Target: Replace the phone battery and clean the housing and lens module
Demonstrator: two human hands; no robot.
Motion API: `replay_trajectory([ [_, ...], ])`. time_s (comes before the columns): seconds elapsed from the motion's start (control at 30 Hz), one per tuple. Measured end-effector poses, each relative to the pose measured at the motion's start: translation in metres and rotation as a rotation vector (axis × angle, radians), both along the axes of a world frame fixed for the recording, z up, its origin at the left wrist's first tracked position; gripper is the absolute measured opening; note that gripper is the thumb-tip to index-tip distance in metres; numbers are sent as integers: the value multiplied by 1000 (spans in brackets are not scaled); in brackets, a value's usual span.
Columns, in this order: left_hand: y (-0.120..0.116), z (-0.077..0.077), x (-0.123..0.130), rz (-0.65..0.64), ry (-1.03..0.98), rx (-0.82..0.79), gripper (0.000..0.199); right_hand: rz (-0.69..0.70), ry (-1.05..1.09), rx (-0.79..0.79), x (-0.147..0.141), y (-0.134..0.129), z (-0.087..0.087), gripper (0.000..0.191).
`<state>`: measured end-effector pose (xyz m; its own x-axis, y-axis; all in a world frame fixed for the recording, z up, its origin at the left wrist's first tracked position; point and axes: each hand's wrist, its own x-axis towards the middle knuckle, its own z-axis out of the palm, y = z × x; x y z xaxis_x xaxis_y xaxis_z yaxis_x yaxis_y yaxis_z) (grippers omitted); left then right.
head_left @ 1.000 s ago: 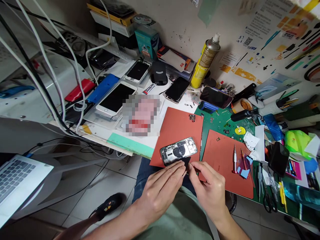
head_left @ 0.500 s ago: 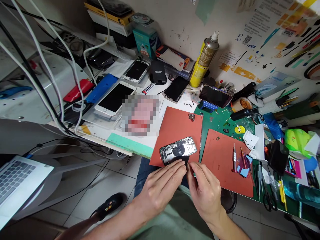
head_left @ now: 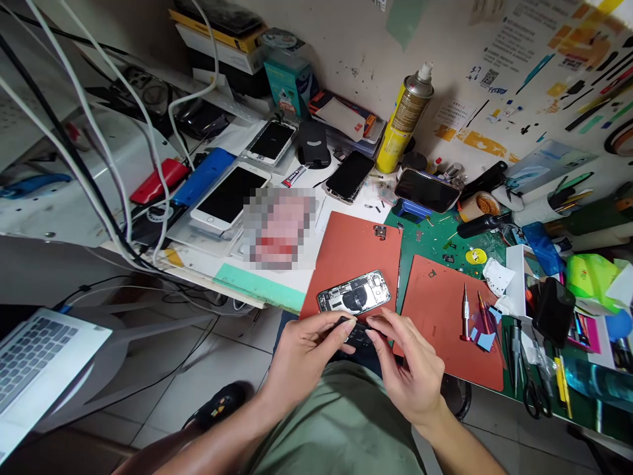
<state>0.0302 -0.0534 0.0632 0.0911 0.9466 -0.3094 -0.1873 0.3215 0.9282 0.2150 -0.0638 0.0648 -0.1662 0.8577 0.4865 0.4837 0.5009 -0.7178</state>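
Note:
An opened phone body (head_left: 353, 294) with its inner parts showing lies tilted on the left red-brown mat (head_left: 366, 241). Just in front of it, a small black part (head_left: 357, 335) is held between both hands. My left hand (head_left: 314, 343) pinches its left end between thumb and fingers. At its right end, my right hand (head_left: 408, 359) grips it with thumb and forefinger. The fingers partly cover the part. A small metal piece (head_left: 380, 231) rests near the mat's top edge.
Screwdrivers (head_left: 465, 313) and blue pieces lie on the right mat (head_left: 430, 316). Beyond are a yellow spray can (head_left: 403, 122), a phone on a blue stand (head_left: 426, 191) and more phones. Scissors (head_left: 537, 392) lie at the front right edge; a laptop (head_left: 44, 369) is at far left.
My left hand has turned, so its thumb now shows on the black part. The fingers of my right hand have lifted and spread somewhat. More of the black part is visible.

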Motion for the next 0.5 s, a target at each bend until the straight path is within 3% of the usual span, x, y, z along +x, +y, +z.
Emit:
replay_trajectory([
  [0.33,-4,-4,3,-15,106,67,15,71,-69,77,3,8,0,73],
  [0.43,-7,-5,1,-22,194,199,12,58,-50,70,5,2,0,73],
  [0.5,-9,-9,-2,-22,298,347,18,-53,21,32,7,-7,0,64],
])
